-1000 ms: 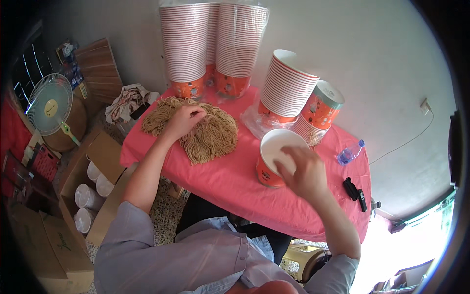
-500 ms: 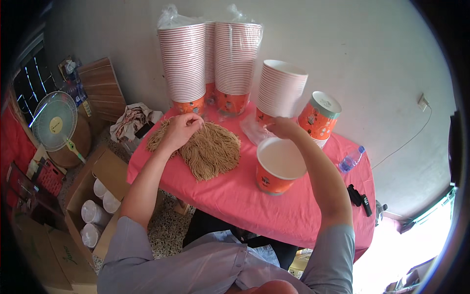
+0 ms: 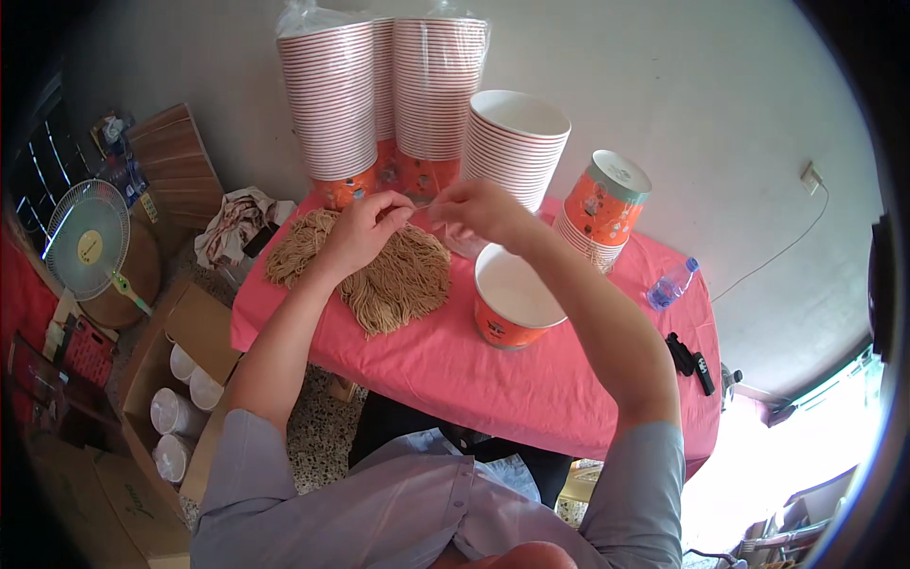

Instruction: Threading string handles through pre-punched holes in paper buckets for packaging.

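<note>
My left hand (image 3: 373,230), fingers pinched together, is over the back of a bundle of tan cords (image 3: 396,284) on the pink tablecloth. Close by on the right, my right hand (image 3: 482,213) is also closed, its fingertips almost meeting the left ones. Whatever thin thing they pinch is too small to make out. Clear plastic (image 3: 463,242) lies crumpled below my right hand. In front of it stands an orange paper bucket (image 3: 517,330) with a white inside, partly hidden by my right forearm.
Tall bagged stacks of paper buckets (image 3: 332,104) stand at the back, with a shorter stack (image 3: 517,142) beside them. Upside-down orange buckets (image 3: 604,204), a plastic bottle (image 3: 673,284) and black items (image 3: 692,362) are at right. A fan (image 3: 90,242) and an open carton (image 3: 142,403) stand left.
My right hand has moved left from beside the bucket to near my left hand. My left hand stays over the cords. The whole view has shifted slightly.
</note>
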`<state>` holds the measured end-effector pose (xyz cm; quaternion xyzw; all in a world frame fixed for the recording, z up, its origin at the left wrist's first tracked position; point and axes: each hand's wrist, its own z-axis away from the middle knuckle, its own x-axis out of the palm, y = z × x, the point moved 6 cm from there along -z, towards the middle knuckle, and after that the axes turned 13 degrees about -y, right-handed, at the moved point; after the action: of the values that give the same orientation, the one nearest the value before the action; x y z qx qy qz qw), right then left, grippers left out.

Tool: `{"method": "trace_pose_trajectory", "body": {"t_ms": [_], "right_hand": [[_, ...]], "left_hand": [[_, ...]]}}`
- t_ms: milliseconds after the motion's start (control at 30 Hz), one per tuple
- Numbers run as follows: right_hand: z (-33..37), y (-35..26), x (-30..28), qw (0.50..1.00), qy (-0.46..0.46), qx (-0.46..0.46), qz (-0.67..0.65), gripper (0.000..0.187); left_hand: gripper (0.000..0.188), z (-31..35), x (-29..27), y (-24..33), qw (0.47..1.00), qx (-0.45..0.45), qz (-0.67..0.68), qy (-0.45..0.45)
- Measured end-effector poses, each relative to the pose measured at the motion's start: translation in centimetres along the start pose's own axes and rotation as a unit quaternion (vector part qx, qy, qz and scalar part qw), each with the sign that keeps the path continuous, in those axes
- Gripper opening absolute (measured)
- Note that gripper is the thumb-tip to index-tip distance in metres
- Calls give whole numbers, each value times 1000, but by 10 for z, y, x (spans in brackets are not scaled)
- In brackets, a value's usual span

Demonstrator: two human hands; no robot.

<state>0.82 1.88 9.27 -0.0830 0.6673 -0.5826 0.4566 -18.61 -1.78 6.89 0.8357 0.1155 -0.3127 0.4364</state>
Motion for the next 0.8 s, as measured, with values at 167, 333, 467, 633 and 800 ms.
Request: {"method": "trace_pose_trajectory", "body": {"t_ms": [167, 333, 467, 633, 800], "right_hand": [[64, -7, -10, 997, -22, 21, -70, 27], [105, 12, 2, 972, -11, -65, -227, 32], [130, 24, 28, 884, -106, -203, -408, 43], [158, 34, 46, 921, -65, -174, -342, 38], [179, 54, 57, 921, -9, -167, -353, 30]], "left_hand": [[19, 5, 9, -6, 1000, -6, 27, -10], [19, 9, 32, 20, 998, -16, 34, -43], [15, 15, 54, 39, 994, 23, 52, -89], [14, 29, 76, 69, 986, -4, 54, -156], [13, 32, 101, 98, 972, 102, -1, -213]]}}
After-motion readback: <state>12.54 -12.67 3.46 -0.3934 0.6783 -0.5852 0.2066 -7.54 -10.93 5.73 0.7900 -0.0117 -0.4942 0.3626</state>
